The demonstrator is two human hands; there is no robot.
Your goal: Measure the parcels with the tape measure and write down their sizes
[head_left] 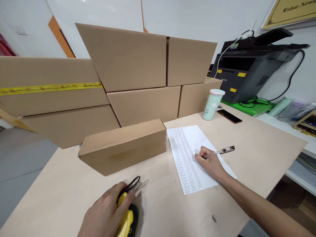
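My right hand (209, 162) grips a clear pen (223, 150) with a dark cap end, its tip down on a white sheet of paper (181, 154). Columns of small handwritten or printed entries cover the sheet's left part; they are too small to read. Close to the table's front, my left hand (106, 205) is wrapped round a yellow and black tape measure (128, 219) with a black wrist loop (134, 181). Between the hands and the stacked cartons lies a long, low cardboard box (125, 148), its right end beside the paper.
Several large cardboard cartons (133, 59) are stacked along the back and left. A mint green tumbler (212, 104) and a dark phone (229, 116) stand and lie at the table's back right. Beyond them is a black printer (244, 69). The table's right edge borders white shelving (293, 131).
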